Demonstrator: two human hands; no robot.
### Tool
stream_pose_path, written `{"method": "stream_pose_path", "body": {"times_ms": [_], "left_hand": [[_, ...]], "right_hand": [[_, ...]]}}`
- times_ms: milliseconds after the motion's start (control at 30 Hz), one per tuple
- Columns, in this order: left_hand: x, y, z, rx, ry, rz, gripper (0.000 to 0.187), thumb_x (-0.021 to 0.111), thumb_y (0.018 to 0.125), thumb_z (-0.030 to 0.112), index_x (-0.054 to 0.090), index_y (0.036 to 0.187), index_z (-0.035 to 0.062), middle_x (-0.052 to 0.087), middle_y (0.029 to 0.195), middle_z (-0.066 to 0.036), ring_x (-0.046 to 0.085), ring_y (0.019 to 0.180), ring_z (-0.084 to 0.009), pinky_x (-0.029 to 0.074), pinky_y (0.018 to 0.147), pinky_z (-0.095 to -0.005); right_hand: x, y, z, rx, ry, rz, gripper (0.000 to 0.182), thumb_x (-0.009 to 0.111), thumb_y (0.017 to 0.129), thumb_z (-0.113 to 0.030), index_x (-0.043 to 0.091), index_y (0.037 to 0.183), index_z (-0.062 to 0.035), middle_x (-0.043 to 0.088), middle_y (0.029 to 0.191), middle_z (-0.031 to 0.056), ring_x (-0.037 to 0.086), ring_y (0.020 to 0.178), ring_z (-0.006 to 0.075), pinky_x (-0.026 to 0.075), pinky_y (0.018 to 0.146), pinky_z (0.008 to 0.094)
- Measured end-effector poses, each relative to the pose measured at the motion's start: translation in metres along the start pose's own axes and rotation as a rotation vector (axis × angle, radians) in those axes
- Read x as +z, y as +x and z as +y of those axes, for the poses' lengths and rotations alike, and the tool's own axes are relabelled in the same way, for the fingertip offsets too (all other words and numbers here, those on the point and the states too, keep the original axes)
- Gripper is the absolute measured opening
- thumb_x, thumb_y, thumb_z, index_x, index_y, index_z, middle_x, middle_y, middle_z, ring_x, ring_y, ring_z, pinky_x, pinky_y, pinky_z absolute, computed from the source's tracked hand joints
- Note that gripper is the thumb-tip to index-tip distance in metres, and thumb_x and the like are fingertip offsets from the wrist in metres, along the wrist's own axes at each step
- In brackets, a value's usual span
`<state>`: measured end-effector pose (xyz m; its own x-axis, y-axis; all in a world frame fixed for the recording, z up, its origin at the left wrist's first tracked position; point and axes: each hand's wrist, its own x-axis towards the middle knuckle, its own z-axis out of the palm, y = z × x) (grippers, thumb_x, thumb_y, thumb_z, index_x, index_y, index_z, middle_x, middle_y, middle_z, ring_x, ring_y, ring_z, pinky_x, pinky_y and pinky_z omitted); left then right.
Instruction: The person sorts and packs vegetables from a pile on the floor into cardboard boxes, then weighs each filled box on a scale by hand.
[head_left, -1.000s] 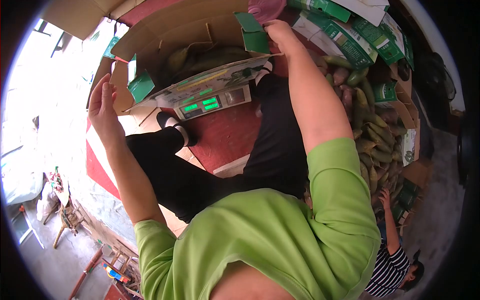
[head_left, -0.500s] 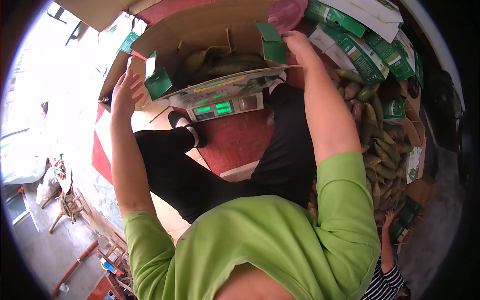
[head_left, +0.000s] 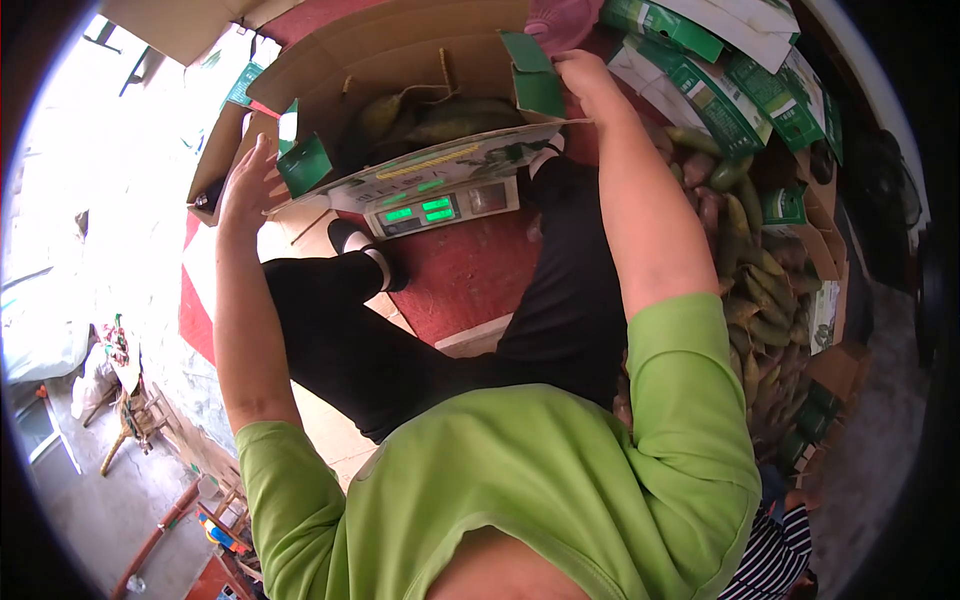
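Left hand (head_left: 250,185) open, fingers spread, against the left flap of the cardboard box (head_left: 400,60) — right hand (head_left: 590,85) grips the box's right edge by a green flap. Box sits on the scale (head_left: 440,205) between both hands, green fruit (head_left: 440,115) inside

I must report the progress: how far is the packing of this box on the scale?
Done: the cardboard box sits on the scale, its display lit, with green produce inside. In hand: the left hand is at the left flap, open; the right hand is at the right flap. Left: all flaps stand open, and a large pile of produce lies unpacked beside.
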<state>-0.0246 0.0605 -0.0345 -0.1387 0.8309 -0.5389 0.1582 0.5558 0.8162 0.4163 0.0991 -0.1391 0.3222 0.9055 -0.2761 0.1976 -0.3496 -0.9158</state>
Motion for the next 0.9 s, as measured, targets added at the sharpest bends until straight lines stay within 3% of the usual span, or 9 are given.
{"method": "stream_pose_path", "body": {"times_ms": [200, 267, 500, 567, 667, 733, 800, 833, 900], "left_hand": [[-0.003, 0.006, 0.000, -0.032, 0.001, -0.078, 0.067, 0.047, 0.087, 0.054, 0.030, 0.137, 0.0126, 0.043, 0.130, -0.013, 0.048, 0.111, -0.0271, 0.040, 0.092, -0.0463], [-0.004, 0.010, -0.002, -0.033, 0.000, -0.087, 0.067, 0.047, 0.087, 0.054, 0.030, 0.137, 0.0135, 0.046, 0.127, -0.012, 0.050, 0.107, -0.0260, 0.040, 0.091, -0.0465], [-0.011, 0.032, -0.018, -0.081, -0.008, -0.015, 0.073, 0.050, 0.081, 0.062, 0.035, 0.134, 0.0133, 0.054, 0.118, -0.011, 0.051, 0.106, -0.0238, 0.038, 0.089, -0.0472], [-0.014, 0.036, -0.019, -0.128, 0.025, 0.025, 0.073, 0.051, 0.079, 0.064, 0.039, 0.132, 0.0155, 0.055, 0.108, -0.008, 0.052, 0.097, -0.0205, 0.038, 0.086, -0.0442], [-0.008, 0.033, -0.019, 0.052, -0.116, -0.181, 0.065, 0.051, 0.081, 0.060, 0.047, 0.124, 0.0110, 0.057, 0.099, -0.007, 0.058, 0.075, -0.0183, 0.045, 0.058, -0.0195], [-0.013, 0.053, -0.028, -0.059, -0.210, -0.247, 0.062, 0.049, 0.083, 0.059, 0.047, 0.124, 0.0119, 0.056, 0.103, -0.008, 0.058, 0.083, -0.0194, 0.048, 0.064, -0.0283], [-0.024, 0.059, -0.030, 0.054, -0.027, -0.320, 0.062, 0.047, 0.085, 0.059, 0.045, 0.125, 0.0123, 0.054, 0.108, -0.007, 0.056, 0.092, -0.0198, 0.049, 0.072, -0.0383], [-0.016, 0.043, -0.018, -0.025, 0.051, -0.202, 0.063, 0.046, 0.084, 0.060, 0.044, 0.126, 0.0127, 0.052, 0.112, -0.006, 0.054, 0.098, -0.0202, 0.046, 0.078, -0.0449], [-0.015, 0.042, -0.016, -0.085, 0.167, -0.099, 0.065, 0.044, 0.085, 0.059, 0.040, 0.129, 0.0115, 0.052, 0.114, -0.007, 0.054, 0.097, -0.0212, 0.045, 0.081, -0.0435]], "right_hand": [[-0.001, -0.008, -0.009, 0.089, 0.105, -0.020, 0.028, 0.049, 0.074, -0.004, 0.066, 0.096, -0.0024, 0.066, 0.094, 0.0157, 0.061, 0.082, 0.0256, 0.046, 0.075, 0.0354], [-0.001, -0.003, -0.006, 0.067, 0.037, -0.044, 0.027, 0.046, 0.083, -0.003, 0.061, 0.104, 0.0009, 0.063, 0.090, 0.0095, 0.061, 0.076, 0.0188, 0.050, 0.066, 0.0322], [0.004, 0.024, 0.024, -0.010, -0.067, -0.045, 0.021, 0.054, 0.077, -0.004, 0.067, 0.094, -0.0032, 0.064, 0.080, 0.0047, 0.058, 0.067, 0.0140, 0.047, 0.060, 0.0286], [0.010, 0.023, 0.023, -0.116, -0.135, 0.066, 0.025, 0.057, 0.073, -0.006, 0.067, 0.096, -0.0032, 0.066, 0.080, 0.0070, 0.060, 0.068, 0.0173, 0.048, 0.062, 0.0327], [0.011, 0.005, 0.004, -0.093, -0.267, 0.153, 0.033, 0.047, 0.073, -0.005, 0.065, 0.099, -0.0040, 0.066, 0.090, 0.0152, 0.064, 0.080, 0.0271, 0.048, 0.071, 0.0370], [0.012, 0.007, 0.004, -0.096, -0.285, 0.157, 0.030, 0.048, 0.074, -0.005, 0.064, 0.100, -0.0023, 0.065, 0.095, 0.0191, 0.063, 0.085, 0.0282, 0.047, 0.074, 0.0378], [0.009, -0.007, -0.009, -0.076, -0.340, 0.138, 0.027, 0.050, 0.077, -0.008, 0.064, 0.099, -0.0019, 0.064, 0.094, 0.0185, 0.062, 0.085, 0.0270, 0.046, 0.074, 0.0375], [0.009, -0.007, -0.010, -0.074, -0.313, 0.102, 0.027, 0.051, 0.078, -0.010, 0.064, 0.100, -0.0019, 0.065, 0.092, 0.0166, 0.062, 0.084, 0.0254, 0.046, 0.073, 0.0373], [0.009, 0.002, 0.004, -0.086, -0.169, 0.072, 0.025, 0.052, 0.081, -0.012, 0.063, 0.101, -0.0013, 0.065, 0.089, 0.0116, 0.060, 0.080, 0.0204, 0.046, 0.072, 0.0353]]}}
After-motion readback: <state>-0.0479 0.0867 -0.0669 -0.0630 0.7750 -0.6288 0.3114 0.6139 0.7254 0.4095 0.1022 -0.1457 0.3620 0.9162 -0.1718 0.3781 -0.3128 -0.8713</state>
